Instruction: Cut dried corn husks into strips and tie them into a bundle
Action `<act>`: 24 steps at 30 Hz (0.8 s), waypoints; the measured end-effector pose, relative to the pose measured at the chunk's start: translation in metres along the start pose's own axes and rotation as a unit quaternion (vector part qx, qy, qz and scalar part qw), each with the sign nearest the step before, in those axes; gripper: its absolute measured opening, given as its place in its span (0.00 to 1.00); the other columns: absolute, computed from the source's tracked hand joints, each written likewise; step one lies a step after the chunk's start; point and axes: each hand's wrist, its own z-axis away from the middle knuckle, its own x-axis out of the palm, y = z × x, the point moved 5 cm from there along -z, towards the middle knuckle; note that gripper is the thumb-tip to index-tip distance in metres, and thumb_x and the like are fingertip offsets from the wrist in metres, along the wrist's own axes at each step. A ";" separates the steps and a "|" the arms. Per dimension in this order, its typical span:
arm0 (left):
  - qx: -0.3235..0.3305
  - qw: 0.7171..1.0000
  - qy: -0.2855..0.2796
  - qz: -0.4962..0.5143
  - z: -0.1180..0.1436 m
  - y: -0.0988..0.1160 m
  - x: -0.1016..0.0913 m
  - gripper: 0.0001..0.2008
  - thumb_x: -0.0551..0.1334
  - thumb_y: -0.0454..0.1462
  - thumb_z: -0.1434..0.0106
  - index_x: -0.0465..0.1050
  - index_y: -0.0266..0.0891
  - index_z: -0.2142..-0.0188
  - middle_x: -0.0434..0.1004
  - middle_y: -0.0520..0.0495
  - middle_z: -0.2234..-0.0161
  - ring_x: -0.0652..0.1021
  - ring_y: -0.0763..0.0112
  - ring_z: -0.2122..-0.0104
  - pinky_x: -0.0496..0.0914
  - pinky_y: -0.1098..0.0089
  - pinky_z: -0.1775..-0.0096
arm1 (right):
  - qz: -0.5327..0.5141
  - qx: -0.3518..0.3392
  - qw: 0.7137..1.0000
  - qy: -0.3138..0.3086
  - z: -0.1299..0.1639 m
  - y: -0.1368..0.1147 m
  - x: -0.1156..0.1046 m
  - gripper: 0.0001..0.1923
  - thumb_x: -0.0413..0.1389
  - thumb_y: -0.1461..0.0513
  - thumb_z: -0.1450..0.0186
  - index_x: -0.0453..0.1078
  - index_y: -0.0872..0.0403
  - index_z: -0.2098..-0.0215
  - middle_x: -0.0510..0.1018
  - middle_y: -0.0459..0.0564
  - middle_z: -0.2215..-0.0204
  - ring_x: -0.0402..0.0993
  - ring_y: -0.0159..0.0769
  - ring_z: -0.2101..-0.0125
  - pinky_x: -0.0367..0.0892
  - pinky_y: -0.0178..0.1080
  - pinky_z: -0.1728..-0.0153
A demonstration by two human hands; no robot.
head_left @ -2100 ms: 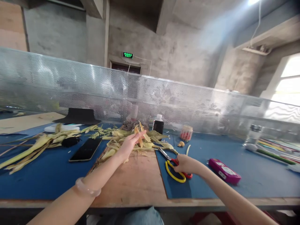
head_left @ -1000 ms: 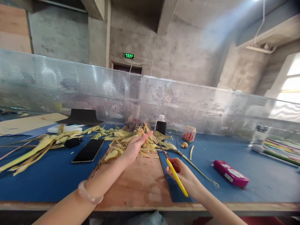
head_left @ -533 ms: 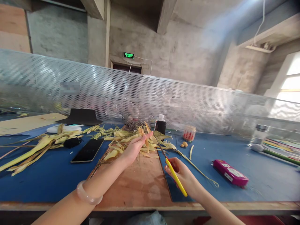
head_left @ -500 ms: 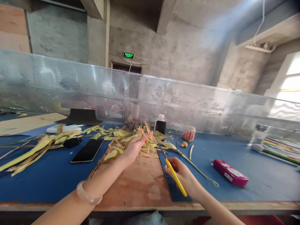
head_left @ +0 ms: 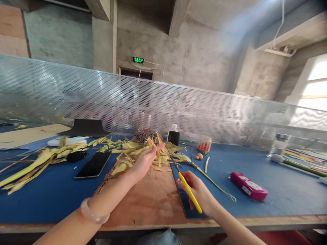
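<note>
My left hand [head_left: 145,161], with a pale bangle on its wrist, is closed on a dry orange-tan corn husk [head_left: 158,152] held up above the board. Yellow-handled scissors [head_left: 189,190] sit in my right hand [head_left: 196,192]. Their dark blades point up and left and reach the husk by my left fingertips; whether they touch it I cannot tell. Behind and below my left hand, more pale yellow husks [head_left: 125,166] lie in a loose heap on the brown wooden board [head_left: 150,197].
A black phone [head_left: 93,165] and a bundle of husks [head_left: 33,166] lie on the left of the blue tabletop. To the right are a jar [head_left: 204,145], a magenta packet [head_left: 249,185] and a clear bottle [head_left: 279,146]. A dark bottle [head_left: 173,136] stands behind the heap, before a perforated metal screen [head_left: 214,112].
The whole view has shifted slightly, so things sit a little further left. Both hands keep nearly the same pose, still holding the husk and the scissors.
</note>
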 end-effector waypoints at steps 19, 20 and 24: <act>-0.003 0.999 0.037 -0.009 -0.001 0.000 -0.006 0.16 0.56 0.44 0.36 0.76 0.41 0.53 0.68 0.45 0.43 0.61 0.56 0.39 0.56 0.58 0.41 | 0.061 0.013 0.998 0.011 -0.002 -0.001 -0.003 0.20 0.51 0.46 0.40 0.64 0.55 0.68 0.67 0.42 0.80 0.60 0.27 0.83 0.54 0.32 0.83; -0.004 0.999 0.041 -0.002 -0.001 0.000 -0.006 0.16 0.57 0.43 0.36 0.76 0.40 0.53 0.68 0.44 0.43 0.62 0.57 0.40 0.58 0.59 0.42 | 0.064 0.014 0.998 0.011 -0.002 -0.001 -0.003 0.20 0.51 0.46 0.39 0.64 0.55 0.69 0.67 0.41 0.80 0.60 0.27 0.83 0.54 0.32 0.83; -0.012 0.995 0.080 0.053 -0.001 0.001 -0.007 0.13 0.59 0.40 0.37 0.78 0.34 0.59 0.71 0.38 0.46 0.72 0.59 0.49 0.68 0.62 0.51 | 0.070 0.018 0.997 0.007 -0.002 -0.002 -0.003 0.19 0.50 0.47 0.39 0.64 0.55 0.69 0.66 0.40 0.81 0.59 0.27 0.83 0.55 0.32 0.82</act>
